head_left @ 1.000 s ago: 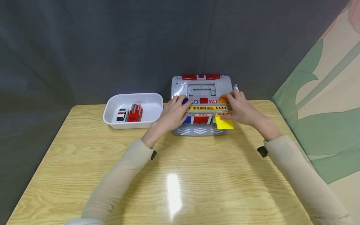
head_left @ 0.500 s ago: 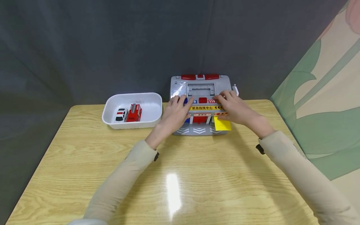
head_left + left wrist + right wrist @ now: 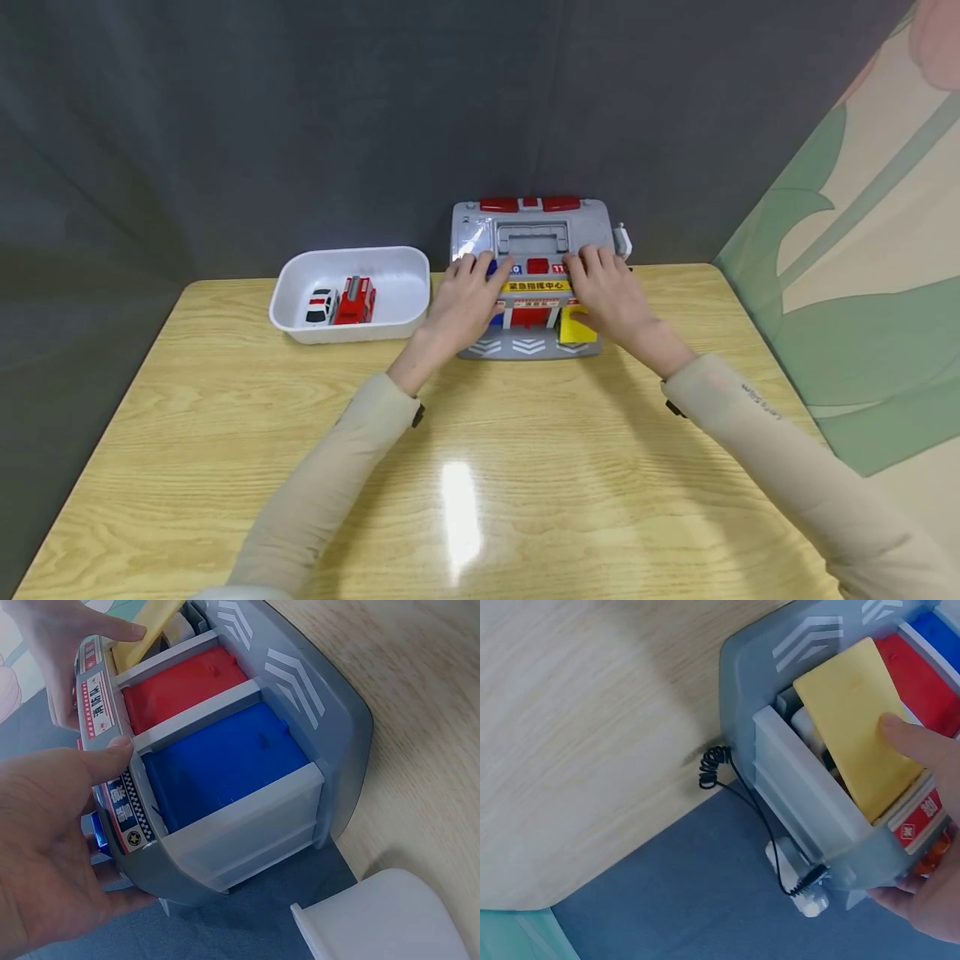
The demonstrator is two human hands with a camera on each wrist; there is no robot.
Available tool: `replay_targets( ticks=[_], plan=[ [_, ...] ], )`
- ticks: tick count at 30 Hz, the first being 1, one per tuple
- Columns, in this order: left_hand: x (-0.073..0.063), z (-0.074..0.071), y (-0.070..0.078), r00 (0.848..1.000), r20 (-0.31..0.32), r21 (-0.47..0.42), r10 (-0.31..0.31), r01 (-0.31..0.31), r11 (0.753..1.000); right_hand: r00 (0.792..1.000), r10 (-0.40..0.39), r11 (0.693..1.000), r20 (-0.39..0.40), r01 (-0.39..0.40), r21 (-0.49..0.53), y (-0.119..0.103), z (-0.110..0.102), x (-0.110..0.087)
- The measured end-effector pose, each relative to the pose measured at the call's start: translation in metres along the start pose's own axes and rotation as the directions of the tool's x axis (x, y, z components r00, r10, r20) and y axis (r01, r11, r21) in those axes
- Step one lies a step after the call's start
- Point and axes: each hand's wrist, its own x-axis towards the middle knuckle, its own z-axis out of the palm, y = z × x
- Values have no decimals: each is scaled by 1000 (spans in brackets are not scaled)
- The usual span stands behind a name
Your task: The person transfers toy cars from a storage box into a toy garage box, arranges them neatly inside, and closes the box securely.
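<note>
Two holds: left hand (image 3: 465,300) and right hand (image 3: 607,293) grip the toy station (image 3: 531,286) by its roof edge (image 3: 531,303), at rear of table (image 3: 375,417). Likely light, stiff, slippery plastic; spare the yellow door (image 3: 859,724).

White car (image 3: 321,307) beside red truck (image 3: 355,302) in white tub (image 3: 405,287), wooden table (image 3: 540,467), dark curtain (image 3: 300,125) behind, leaf-patterned wall (image 3: 900,250).

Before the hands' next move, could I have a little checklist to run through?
1. Left hand grips the station: ok, at the left end.
2. Right hand touches the yellow door: ok, with its thumb.
3. That door shut: not ok, it stands open.
4. Red door and blue door shut: ok.
5. White thing behind the yellow door fully in: cannot tell, partly hidden.
6. Car and truck in the tray: ok.
</note>
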Motion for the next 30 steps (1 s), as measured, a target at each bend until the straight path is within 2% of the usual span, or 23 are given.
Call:
replay_targets(
  ticks=[4, 10, 19, 27, 30],
  plan=[
    [1, 0, 0, 1000, 7, 3, 1, -1, 1000, 999, 22, 1000, -44, -22, 17, 0, 4, -1],
    [0, 0, 1, 999, 30, -22, -15, 16, 1000, 997, 62, 997, -43, -60, 38, 1, 7, -2],
    [-1, 2, -1, 1000, 11, -45, -9, 10, 999, 989, 128, 991, -70, -124, 58, -3, 13, -3],
    [-3, 0, -3, 1000, -24, -77, -4, 2, 997, 966, 162, 985, -202, -144, 99, -4, 20, -2],
    [-3, 0, -2, 1000, -24, -81, -1, -1, 997, 959, 167, 984, -229, -147, 101, -5, 21, -4]
  ],
)
